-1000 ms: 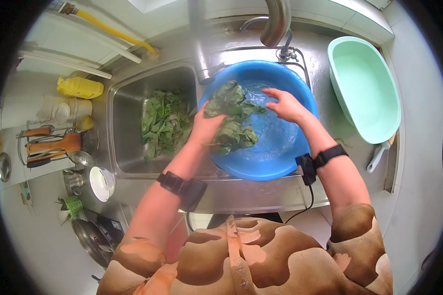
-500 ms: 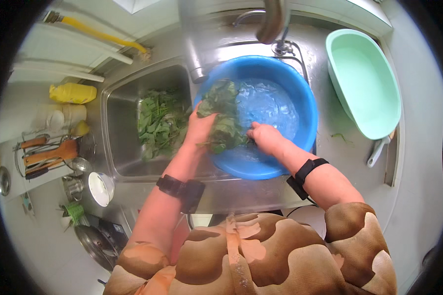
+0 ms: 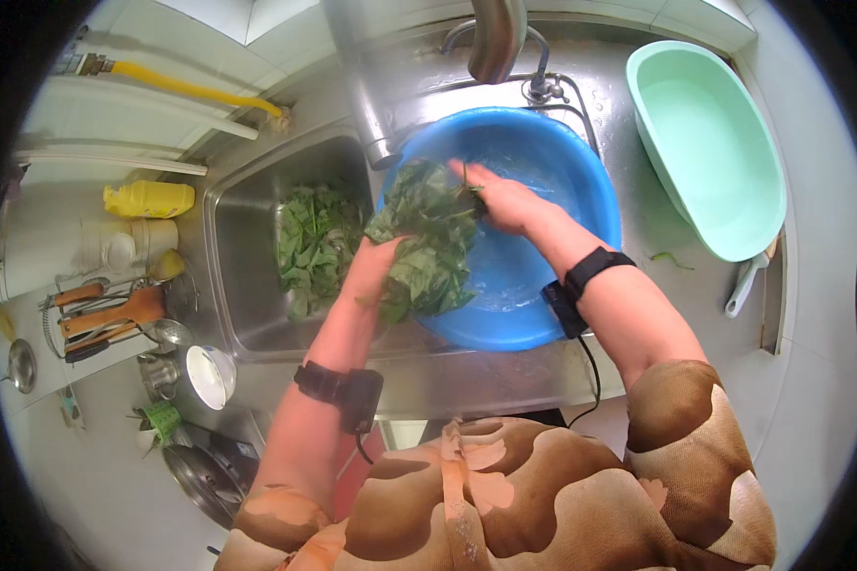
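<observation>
A bunch of wet leafy greens [image 3: 427, 238] hangs over the left part of a blue basin [image 3: 605, 219] that has water in it. My left hand [image 3: 379, 259] is closed around the bunch from its left side, its fingertips hidden by leaves. At the bunch's right edge my right hand [image 3: 507, 202] grips its stems, with one finger stretched out toward the upper left. More leafy greens [image 3: 316, 243] lie in the steel sink [image 3: 248, 276], left of the basin.
A steel spout [image 3: 381, 147] reaches down between sink and basin, and a tap [image 3: 543, 90] stands behind the basin. To the right is a pale green tub [image 3: 705, 152] with a handled tool [image 3: 747, 285] beside it. A white bowl [image 3: 209, 376] sits left of the sink's front corner.
The bunch has come up and spread more fully over the basin's left side. My right hand has moved up from the water toward the bunch's top. The whole view has shifted slightly.
</observation>
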`<action>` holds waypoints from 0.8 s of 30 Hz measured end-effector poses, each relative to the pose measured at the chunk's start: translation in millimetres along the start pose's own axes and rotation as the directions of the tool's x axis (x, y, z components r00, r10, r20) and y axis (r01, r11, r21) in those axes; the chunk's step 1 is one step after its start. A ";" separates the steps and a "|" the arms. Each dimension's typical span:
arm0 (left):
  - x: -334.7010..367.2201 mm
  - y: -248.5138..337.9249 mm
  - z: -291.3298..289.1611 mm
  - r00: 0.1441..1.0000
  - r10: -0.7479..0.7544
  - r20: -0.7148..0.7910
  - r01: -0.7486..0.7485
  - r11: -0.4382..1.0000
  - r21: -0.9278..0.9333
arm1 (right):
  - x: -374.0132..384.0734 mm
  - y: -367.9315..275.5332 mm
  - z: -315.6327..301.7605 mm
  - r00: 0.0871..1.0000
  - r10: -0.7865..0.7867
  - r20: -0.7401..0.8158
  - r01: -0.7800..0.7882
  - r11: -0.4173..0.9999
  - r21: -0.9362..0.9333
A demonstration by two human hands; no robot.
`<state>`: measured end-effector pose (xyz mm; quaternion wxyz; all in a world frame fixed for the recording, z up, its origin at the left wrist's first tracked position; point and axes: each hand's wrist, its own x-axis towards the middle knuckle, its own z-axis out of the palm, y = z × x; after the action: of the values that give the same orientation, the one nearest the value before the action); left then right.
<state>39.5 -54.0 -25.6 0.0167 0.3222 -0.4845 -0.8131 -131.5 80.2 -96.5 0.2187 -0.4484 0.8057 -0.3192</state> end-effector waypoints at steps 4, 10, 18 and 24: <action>-5.3 3.5 9.3 0.992 -0.099 -0.082 0.097 0.995 -0.025 | 9.5 27.9 29.1 0.961 0.026 0.277 0.016 0.989 -0.150; 4.4 -20.3 5.9 0.981 -0.182 0.062 0.188 0.975 -0.114 | -28.3 -20.5 -21.5 0.886 0.212 0.412 -0.445 0.148 0.883; 0.1 -12.0 75.1 0.935 -0.219 0.279 0.256 0.961 -0.106 | -87.2 -31.0 -35.3 0.880 0.451 0.150 -0.101 -0.131 0.986; 2.2 -26.1 100.6 0.966 -0.008 0.260 0.078 0.963 -0.257 | -103.7 -49.0 -51.4 0.924 0.383 0.006 -0.007 -0.001 1.000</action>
<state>-9.2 37.2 -15.1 -0.0210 0.2196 -0.3622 -0.9056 -83.7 166.7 -18.8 0.3982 -0.0031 0.4304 -0.8101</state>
